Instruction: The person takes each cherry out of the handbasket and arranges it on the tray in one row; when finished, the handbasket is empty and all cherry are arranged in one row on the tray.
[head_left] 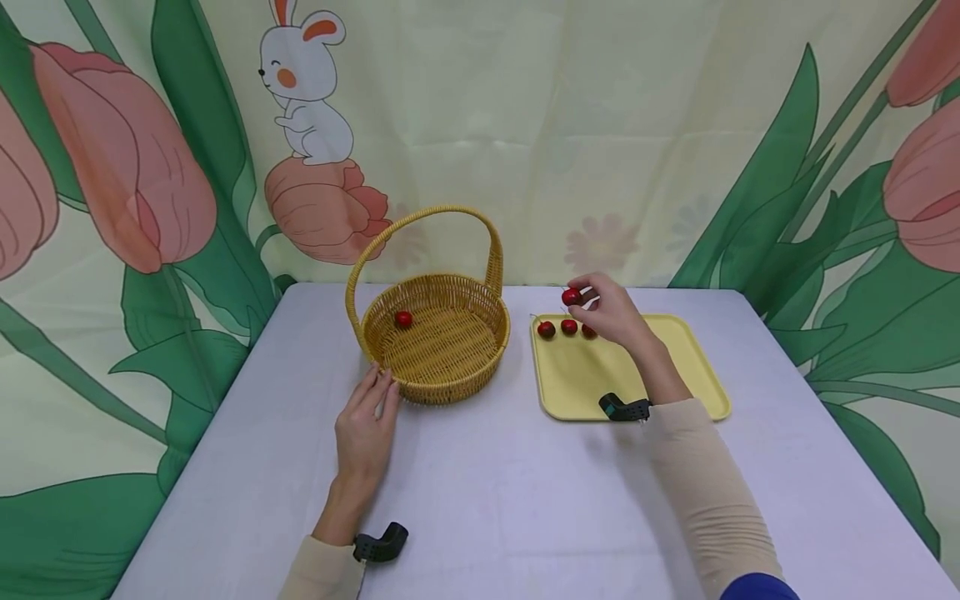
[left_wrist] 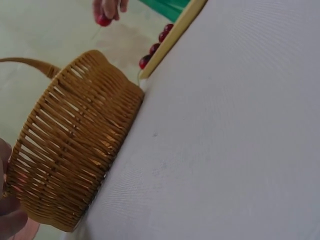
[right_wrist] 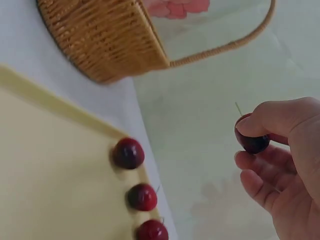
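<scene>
My right hand [head_left: 609, 312] pinches a dark red cherry [right_wrist: 251, 135] between thumb and fingers, its thin green stem pointing up. In the head view this held cherry [head_left: 572, 297] is above the far edge of the yellow tray [head_left: 600, 392]. Along that edge lie several more cherries [right_wrist: 128, 153], partly hidden by the hand in the head view. To the left stands a round wicker basket [head_left: 450, 390] with a tall arched handle. One cherry [head_left: 403, 319] lies inside it, toward the left. My left hand [head_left: 365, 429] holds the basket's near-left rim, thumb outside.
Both objects stand on a table under a white cloth [head_left: 480, 500], basket left of tray with a gap between. Behind the table hangs a printed curtain [head_left: 600, 150] with tulips and a rabbit. A black wrist strap [head_left: 381, 543] is on the left arm, another [head_left: 624, 408] on the right.
</scene>
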